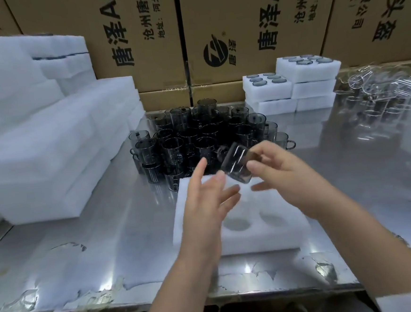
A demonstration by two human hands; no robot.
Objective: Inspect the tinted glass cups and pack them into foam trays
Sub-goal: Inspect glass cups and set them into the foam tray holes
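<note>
One view: head camera, so I log from that alone.
Cup in hand: tinted glass cup [236, 164], tilted, above the far edge of the near foam tray [260, 240].
Right hand [282, 172]: fingers closed round the cup's lower end.
Left hand [209, 197]: open and empty, fingers spread just left of the cup.
Handling: I judge it light, rigid, slick and breakable; best held by the body wall.
Tray: soft white foam, round pockets, near ones empty.
Stock: dark cups [198, 136] clustered beyond on the steel table [85, 263].
</note>
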